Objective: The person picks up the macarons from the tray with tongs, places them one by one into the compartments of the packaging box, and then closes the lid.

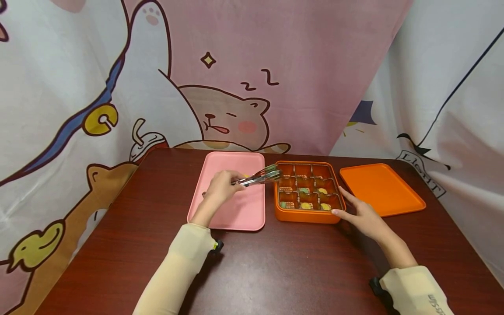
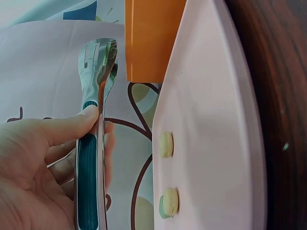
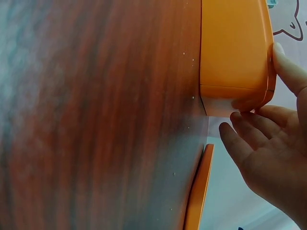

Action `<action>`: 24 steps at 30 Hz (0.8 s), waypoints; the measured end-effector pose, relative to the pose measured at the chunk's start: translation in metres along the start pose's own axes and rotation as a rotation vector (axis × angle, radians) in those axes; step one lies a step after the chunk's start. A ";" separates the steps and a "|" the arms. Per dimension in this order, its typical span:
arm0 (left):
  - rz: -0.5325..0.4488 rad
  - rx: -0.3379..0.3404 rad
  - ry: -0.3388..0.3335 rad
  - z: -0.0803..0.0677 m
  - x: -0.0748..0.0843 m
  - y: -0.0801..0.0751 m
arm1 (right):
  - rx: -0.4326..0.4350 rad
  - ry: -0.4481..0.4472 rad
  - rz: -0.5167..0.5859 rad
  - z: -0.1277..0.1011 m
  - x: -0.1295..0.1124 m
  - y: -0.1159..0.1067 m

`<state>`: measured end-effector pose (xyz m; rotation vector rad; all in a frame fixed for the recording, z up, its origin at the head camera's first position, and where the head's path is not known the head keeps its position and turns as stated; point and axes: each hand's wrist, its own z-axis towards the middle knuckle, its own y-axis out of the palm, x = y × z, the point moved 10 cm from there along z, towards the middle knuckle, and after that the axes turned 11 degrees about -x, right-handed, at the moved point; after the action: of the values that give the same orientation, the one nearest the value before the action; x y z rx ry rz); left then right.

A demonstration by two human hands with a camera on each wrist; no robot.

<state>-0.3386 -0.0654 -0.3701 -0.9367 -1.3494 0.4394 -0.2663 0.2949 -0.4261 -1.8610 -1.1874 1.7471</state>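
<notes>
My left hand (image 1: pixel 220 187) grips metal tongs with teal handles (image 1: pixel 260 177), held above the pink tray (image 1: pixel 236 210); their tips reach the left edge of the orange compartment box (image 1: pixel 307 216). In the left wrist view the tongs (image 2: pixel 93 120) are squeezed nearly together, and I cannot tell whether they hold anything. Two small pale round sweets (image 2: pixel 166 144) lie on the pink tray (image 2: pixel 216 143). The box holds several small yellow and green pieces. My right hand (image 1: pixel 362 214) rests with straight fingers against the box's right front corner (image 3: pixel 235 52).
An orange lid (image 1: pixel 382 189) lies flat to the right of the box. Everything sits on a dark red-brown wooden table (image 1: pixel 275 271). Cartoon-printed cloth hangs behind and at both sides.
</notes>
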 end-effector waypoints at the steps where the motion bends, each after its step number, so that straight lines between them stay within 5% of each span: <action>1: 0.006 0.001 0.010 0.001 0.002 0.001 | 0.001 0.001 -0.001 0.000 0.000 0.000; 7: 0.038 0.020 0.052 0.003 0.008 0.006 | 0.004 0.003 -0.005 0.000 0.001 0.000; 24: -0.001 -0.039 0.005 0.006 0.010 0.021 | 0.010 0.001 0.000 0.000 0.001 -0.001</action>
<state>-0.3373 -0.0435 -0.3801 -0.9685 -1.3586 0.4107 -0.2667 0.2958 -0.4262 -1.8554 -1.1771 1.7489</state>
